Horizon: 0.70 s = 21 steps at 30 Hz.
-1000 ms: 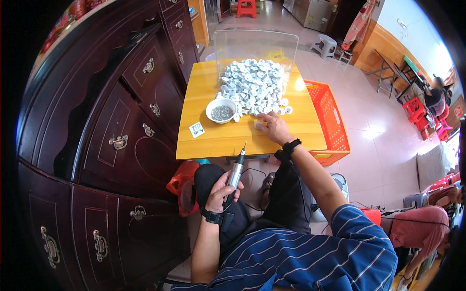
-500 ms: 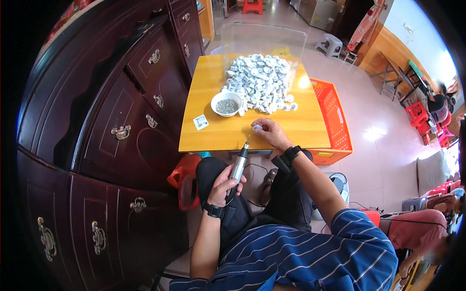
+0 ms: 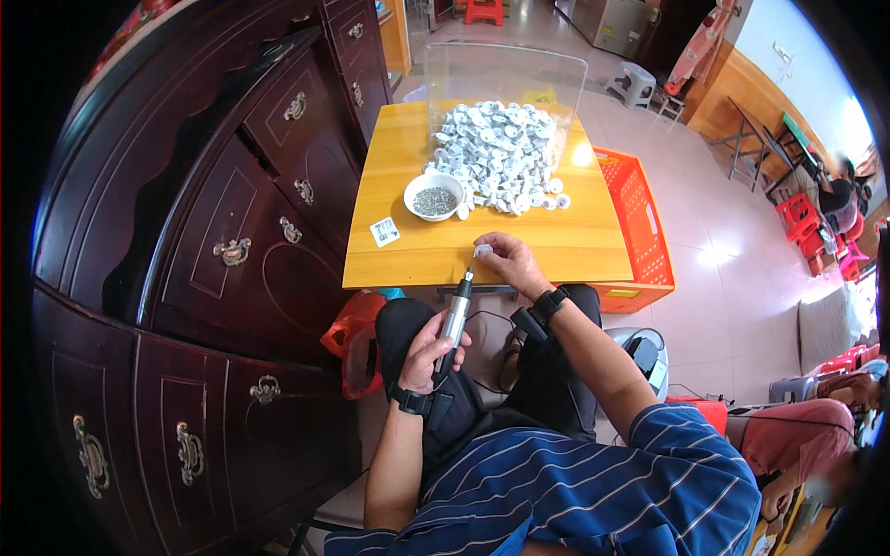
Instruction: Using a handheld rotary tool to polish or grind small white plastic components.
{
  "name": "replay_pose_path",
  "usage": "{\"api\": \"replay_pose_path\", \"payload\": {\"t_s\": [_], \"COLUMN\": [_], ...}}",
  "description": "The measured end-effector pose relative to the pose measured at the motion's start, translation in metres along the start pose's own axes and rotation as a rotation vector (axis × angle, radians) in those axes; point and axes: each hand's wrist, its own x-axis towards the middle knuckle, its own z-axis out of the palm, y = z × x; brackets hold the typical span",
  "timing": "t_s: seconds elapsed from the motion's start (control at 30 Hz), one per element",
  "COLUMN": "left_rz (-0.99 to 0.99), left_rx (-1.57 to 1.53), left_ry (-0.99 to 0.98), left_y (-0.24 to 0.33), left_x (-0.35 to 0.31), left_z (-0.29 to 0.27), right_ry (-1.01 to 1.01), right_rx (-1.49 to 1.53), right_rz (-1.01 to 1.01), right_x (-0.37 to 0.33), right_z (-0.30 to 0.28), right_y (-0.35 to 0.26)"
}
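My left hand [image 3: 432, 350] is wrapped round an electric screwdriver [image 3: 456, 315], silver with a black nose, its tip pointing up past the table's near edge. Between the fingers of my right hand [image 3: 512, 261] is a small white plastic part [image 3: 483, 250], held right at the screwdriver's tip; whether the two touch is too small to tell. Farther back, a white bowl [image 3: 409, 196] holds many small metal screws [image 3: 434, 201]. Behind it a big heap of similar white parts [image 3: 501, 148] spreads over the yellow table [image 3: 394, 153].
A clear plastic bin [image 3: 505, 57] lies around the heap. A white printed card [image 3: 385, 232] is left of the bowl. An orange crate [image 3: 640, 222] stands right of the table, dark wooden drawers [image 3: 232, 222] on the left. A red bag [image 3: 348, 329] hangs by my knee. Another person [image 3: 797, 440] sits at right.
My right hand has moved slightly left and down, bringing the white part over the screwdriver's tip. My left hand stays nearly in place.
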Motion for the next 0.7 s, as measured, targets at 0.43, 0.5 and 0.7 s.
{"api": "replay_pose_path", "payload": {"t_s": [0.43,0.5,0.7], "left_rz": [-0.009,-0.006,-0.004], "left_rx": [0.022,0.025,0.032], "left_ry": [0.02,0.018,0.025], "left_y": [-0.0039,-0.0046,-0.0051], "left_x": [0.0022,0.0029,0.0031], "left_z": [-0.0009,-0.0013,-0.0011], "right_ry": [-0.053,-0.059,-0.058], "right_rx": [-0.162,-0.167,-0.168], "right_rz": [-0.059,-0.064,-0.073], "right_x": [-0.0028,-0.004,-0.0047], "right_z": [-0.0024,-0.0026,-0.0023], "right_y": [-0.0001,-0.0011,0.0009]}}
